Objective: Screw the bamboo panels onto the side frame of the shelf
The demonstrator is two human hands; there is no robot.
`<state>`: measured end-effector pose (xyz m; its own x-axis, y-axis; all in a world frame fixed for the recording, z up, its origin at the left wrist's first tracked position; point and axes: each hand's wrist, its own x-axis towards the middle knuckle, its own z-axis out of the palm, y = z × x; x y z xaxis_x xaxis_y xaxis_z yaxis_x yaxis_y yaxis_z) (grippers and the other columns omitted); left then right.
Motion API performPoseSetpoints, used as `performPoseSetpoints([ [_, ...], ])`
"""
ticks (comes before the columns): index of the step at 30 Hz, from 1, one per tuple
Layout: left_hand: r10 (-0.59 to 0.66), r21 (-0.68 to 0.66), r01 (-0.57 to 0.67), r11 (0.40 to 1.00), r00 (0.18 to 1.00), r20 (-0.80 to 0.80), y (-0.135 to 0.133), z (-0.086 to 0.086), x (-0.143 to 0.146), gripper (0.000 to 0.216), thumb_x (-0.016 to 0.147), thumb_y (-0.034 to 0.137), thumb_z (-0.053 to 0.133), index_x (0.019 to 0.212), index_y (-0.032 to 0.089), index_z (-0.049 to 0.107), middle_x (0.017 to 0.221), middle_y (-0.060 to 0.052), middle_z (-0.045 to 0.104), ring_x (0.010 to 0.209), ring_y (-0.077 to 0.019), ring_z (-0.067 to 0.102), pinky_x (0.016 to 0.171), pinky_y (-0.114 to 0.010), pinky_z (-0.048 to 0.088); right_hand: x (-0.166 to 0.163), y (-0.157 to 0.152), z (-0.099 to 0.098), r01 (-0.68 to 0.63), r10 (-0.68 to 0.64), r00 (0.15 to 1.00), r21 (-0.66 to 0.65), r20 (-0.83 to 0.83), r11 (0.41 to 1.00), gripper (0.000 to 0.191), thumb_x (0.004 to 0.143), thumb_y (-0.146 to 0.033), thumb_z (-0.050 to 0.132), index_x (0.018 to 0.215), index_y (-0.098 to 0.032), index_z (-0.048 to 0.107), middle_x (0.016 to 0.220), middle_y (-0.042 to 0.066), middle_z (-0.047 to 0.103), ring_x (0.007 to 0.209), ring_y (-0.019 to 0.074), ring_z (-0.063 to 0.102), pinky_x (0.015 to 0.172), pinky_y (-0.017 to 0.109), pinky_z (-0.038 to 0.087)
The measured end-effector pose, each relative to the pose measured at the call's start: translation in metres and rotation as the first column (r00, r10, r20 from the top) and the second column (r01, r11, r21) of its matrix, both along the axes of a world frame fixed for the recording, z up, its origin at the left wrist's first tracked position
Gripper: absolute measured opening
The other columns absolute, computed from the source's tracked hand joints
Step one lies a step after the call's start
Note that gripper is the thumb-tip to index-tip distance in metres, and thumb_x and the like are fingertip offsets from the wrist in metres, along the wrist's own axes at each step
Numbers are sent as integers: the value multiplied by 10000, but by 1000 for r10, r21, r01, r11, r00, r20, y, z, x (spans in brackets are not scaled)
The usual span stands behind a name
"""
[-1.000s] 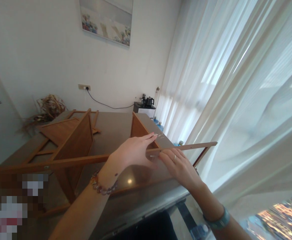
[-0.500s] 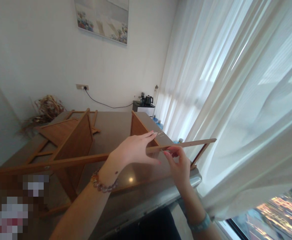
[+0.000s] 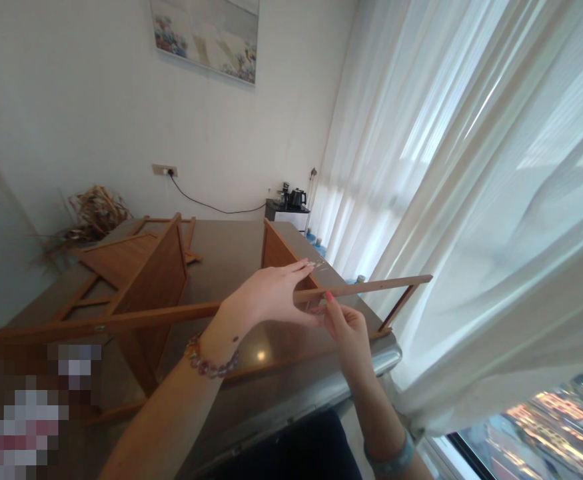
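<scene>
A brown wooden shelf frame [image 3: 166, 313] lies on its side on the table, its long rail crossing in front of me. My left hand [image 3: 266, 297] reaches over this rail where a wooden shelf panel [image 3: 277, 248] meets it. Its fingers lie over the panel's edge, with the thumb curved below the rail. Just right of it, my right hand [image 3: 345, 323] is closed in a pinch close under the rail, thumb near the wood. Whatever small thing sits between its fingertips is mostly hidden. Several small pale pieces [image 3: 320, 265] lie on the tabletop beyond my left fingers.
On the left of the table [image 3: 221, 243] are another upright panel [image 3: 154, 277] and a flat wooden piece [image 3: 118, 257]. White curtains [image 3: 421, 167] hang at the right. A small cabinet with black kettles [image 3: 298, 198] stands at the back, and dried plants [image 3: 96, 210] at the left.
My right hand has shifted slightly left and turned, its thumb now up against the rail and its fingers curled below. My left hand stays on the frame.
</scene>
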<state>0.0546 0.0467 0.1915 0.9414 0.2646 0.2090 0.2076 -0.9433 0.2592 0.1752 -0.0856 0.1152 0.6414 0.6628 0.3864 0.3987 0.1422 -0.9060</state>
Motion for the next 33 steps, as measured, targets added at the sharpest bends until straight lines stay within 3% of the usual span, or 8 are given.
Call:
performPoseSetpoints([
  [3, -11, 5, 11, 1000, 1000, -15, 0, 1, 0, 1111, 613, 819, 533, 1493, 211, 231, 1561, -55, 197, 1361, -297, 364, 1082, -372, 335, -3, 1, 1, -66, 71, 979, 28, -192, 997, 542, 835, -599, 499, 490, -182, 483, 423, -69, 280, 429, 68, 231, 462, 253, 232],
  [7, -12, 15, 12, 1000, 1000, -22, 1, 0, 0, 1097, 629, 779, 553, 1496, 195, 220, 1564, -61, 184, 1332, -297, 408, 1072, -371, 353, 0, 0, 5, -59, 56, 985, -10, -166, 998, 575, 837, -599, 491, 447, -198, 358, 421, -62, 294, 431, 65, 234, 469, 257, 228],
  [13, -11, 53, 11, 999, 1000, -3, 1, -1, 0, 897, 712, 548, 566, 1486, 217, 256, 1557, -13, 217, 1317, -251, 435, 1077, -321, 354, 15, -8, 14, 30, 15, 935, -122, 355, 992, 496, 921, -506, 413, 539, -198, 486, 507, -26, 465, 531, 112, 435, 572, 265, 324],
  [18, 0, 34, 0, 999, 1000, -6, 1, -1, 0, 914, 696, 554, 579, 1485, 221, 259, 1559, -10, 205, 1311, -267, 441, 1083, -335, 352, 32, -23, 30, 251, -119, 366, 25, 923, 968, 266, 905, -403, 524, 733, -215, 600, 599, -17, 585, 670, 143, 524, 714, 293, 345],
  [21, -4, 33, 4, 999, 1000, 2, 1, -1, 0, 919, 696, 561, 583, 1484, 212, 263, 1556, -14, 221, 1304, -270, 450, 1081, -336, 358, 37, -28, 43, 247, -101, 26, 91, 995, 965, 211, 890, -425, 555, 860, -225, 613, 653, -16, 626, 736, 163, 537, 770, 319, 322],
  [24, -10, 37, 10, 999, 1000, 6, 2, -1, 0, 912, 698, 550, 588, 1481, 209, 269, 1554, -16, 229, 1312, -266, 442, 1079, -324, 360, 36, -29, 55, 241, -21, -159, 60, 987, 969, 172, 921, -369, 522, 841, -233, 590, 688, -13, 620, 732, 162, 501, 743, 320, 295],
  [30, -9, 33, 8, 999, 1000, 8, 1, -1, 2, 896, 708, 558, 570, 1479, 205, 278, 1556, -11, 219, 1303, -267, 454, 1072, -329, 371, 32, -24, 68, 231, 124, -219, -72, 968, 970, 215, 903, -92, 440, 858, -253, 575, 713, -11, 600, 736, 160, 466, 722, 313, 268],
  [33, 6, 25, -7, 1000, 1000, 21, -1, -1, 1, 873, 727, 577, 540, 1475, 201, 290, 1553, -11, 232, 1307, -266, 449, 1070, -326, 373, 29, -20, 62, 231, 76, -50, -62, 996, 971, 191, 926, -186, 455, 774, -234, 560, 654, -14, 587, 709, 151, 478, 701, 312, 271],
])
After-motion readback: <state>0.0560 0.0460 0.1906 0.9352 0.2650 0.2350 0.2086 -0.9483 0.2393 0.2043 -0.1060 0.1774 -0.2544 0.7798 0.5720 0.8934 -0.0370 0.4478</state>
